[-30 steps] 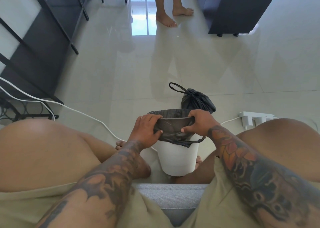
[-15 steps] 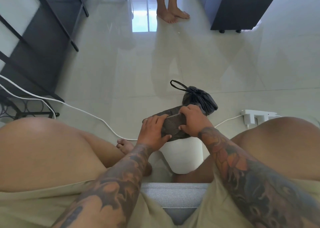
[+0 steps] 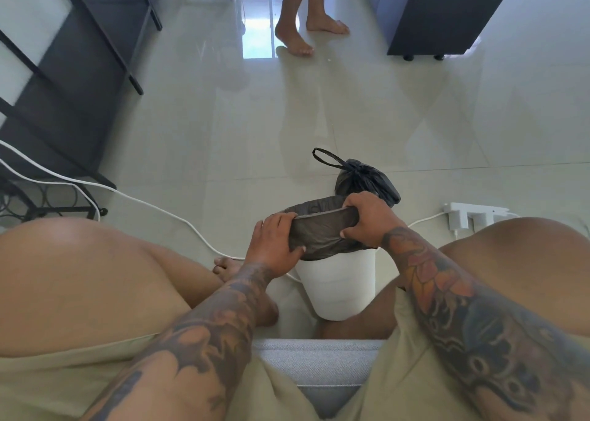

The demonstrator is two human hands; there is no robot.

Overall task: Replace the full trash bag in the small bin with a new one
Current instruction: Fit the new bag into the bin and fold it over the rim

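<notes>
The new trash bag [image 3: 322, 234] at lower centre is thin dark plastic film, faintly sheened and creased. The small bin [image 3: 338, 285] beneath looks like smooth matt white plastic. The tied full bag [image 3: 367, 178] behind is glossier black plastic, crinkled. The floor tiles [image 3: 319, 107] are polished and mirror-glossy.

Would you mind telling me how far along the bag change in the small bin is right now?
Done: the tied full bag sits on the floor behind the white bin. In hand: the left hand and right hand both grip the new bag, stretching its mouth over the bin's near rim. Left: folding the edge down all round; how deep the bag sits inside cannot be seen.
</notes>
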